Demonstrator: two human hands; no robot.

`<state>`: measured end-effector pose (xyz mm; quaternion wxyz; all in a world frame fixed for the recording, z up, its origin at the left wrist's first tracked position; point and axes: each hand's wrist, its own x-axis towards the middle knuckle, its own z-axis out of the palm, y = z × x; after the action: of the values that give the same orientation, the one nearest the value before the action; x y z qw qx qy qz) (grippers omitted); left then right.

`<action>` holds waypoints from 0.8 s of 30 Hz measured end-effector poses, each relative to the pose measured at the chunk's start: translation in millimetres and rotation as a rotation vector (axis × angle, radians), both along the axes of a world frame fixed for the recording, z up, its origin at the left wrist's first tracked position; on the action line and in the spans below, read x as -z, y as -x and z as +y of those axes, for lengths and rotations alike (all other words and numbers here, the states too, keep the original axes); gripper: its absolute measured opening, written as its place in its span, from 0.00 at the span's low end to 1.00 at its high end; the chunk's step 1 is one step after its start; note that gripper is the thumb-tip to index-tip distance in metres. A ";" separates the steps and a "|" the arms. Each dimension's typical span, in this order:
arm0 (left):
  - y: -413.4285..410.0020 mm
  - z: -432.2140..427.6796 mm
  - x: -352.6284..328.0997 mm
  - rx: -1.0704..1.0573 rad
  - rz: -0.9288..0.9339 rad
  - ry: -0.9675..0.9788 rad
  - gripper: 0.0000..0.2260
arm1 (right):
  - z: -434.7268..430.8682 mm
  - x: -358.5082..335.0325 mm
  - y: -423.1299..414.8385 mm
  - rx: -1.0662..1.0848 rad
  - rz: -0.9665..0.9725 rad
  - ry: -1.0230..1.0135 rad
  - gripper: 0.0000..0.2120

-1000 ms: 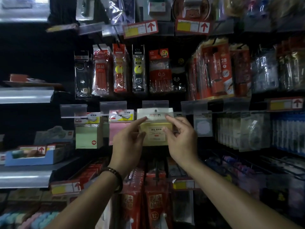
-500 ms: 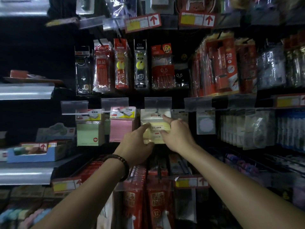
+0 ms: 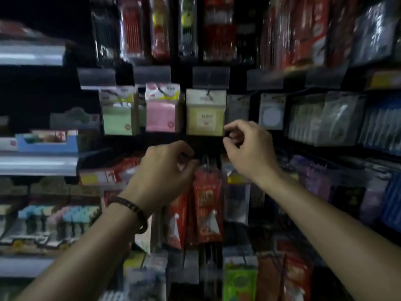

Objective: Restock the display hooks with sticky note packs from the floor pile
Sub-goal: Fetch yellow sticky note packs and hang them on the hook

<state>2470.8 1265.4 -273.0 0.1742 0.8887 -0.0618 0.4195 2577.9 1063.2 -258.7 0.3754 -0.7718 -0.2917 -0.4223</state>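
A yellow sticky note pack (image 3: pixel 205 112) hangs on its display hook (image 3: pixel 208 92) in the middle of the rack. A pink pack (image 3: pixel 161 109) and a green pack (image 3: pixel 118 115) hang on hooks to its left. My left hand (image 3: pixel 167 170) is below the yellow pack, fingers loosely curled, holding nothing. My right hand (image 3: pixel 249 146) is just right of and below the yellow pack, fingers loosely curled and empty. Neither hand touches a pack. The frame is blurred. The floor pile is out of view.
Pencil and pen packs (image 3: pixel 188 29) hang in the row above. Red packets (image 3: pixel 206 203) hang on hooks under my hands. Clear-bagged goods (image 3: pixel 338 118) fill the hooks to the right. Grey shelf edges (image 3: pixel 36 165) and a blue box (image 3: pixel 47 142) stand at the left.
Both hands have let go of the yellow pack, which now hangs on the hook, and have dropped below it. The view has tilted downward.
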 end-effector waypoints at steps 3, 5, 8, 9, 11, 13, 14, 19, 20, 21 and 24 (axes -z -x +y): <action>33.2 -1.1 58.2 0.073 -0.009 0.003 0.02 | -13.4 59.6 34.3 -0.092 -0.101 -0.032 0.05; 49.6 2.7 108.2 0.134 0.088 -0.030 0.02 | -24.1 109.2 54.3 -0.135 -0.100 0.006 0.04; 63.0 9.0 198.2 0.232 0.342 -0.044 0.01 | -43.1 191.0 71.4 -0.174 -0.029 0.104 0.03; 64.7 10.0 229.6 0.236 0.408 -0.038 0.03 | -49.5 219.0 73.3 -0.179 -0.003 0.129 0.03; 64.4 12.3 292.5 0.234 0.541 0.002 0.05 | -58.6 277.4 73.7 -0.197 0.094 0.193 0.03; 60.8 14.8 349.4 0.216 0.672 0.057 0.04 | -64.6 340.2 70.3 -0.212 0.261 0.284 0.03; 58.1 16.7 376.0 0.194 0.729 0.085 0.04 | -66.1 371.3 68.1 -0.205 0.363 0.325 0.04; 38.1 22.1 481.4 0.092 0.992 0.207 0.07 | -51.7 518.9 51.9 -0.107 0.883 0.523 0.04; 32.8 21.8 496.8 0.072 1.024 0.230 0.09 | -45.0 545.4 47.0 -0.081 0.963 0.558 0.05; 27.4 21.1 511.9 0.053 1.053 0.251 0.10 | -38.9 570.6 41.3 -0.046 1.031 0.585 0.07; 14.1 15.3 551.6 0.019 1.109 0.311 0.08 | -19.9 627.4 24.3 0.086 1.143 0.687 0.09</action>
<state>2456.7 1280.7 -824.6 0.3131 0.9391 0.0931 -0.1064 2553.6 1043.3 -886.1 0.1866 -0.9607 -0.1338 0.1557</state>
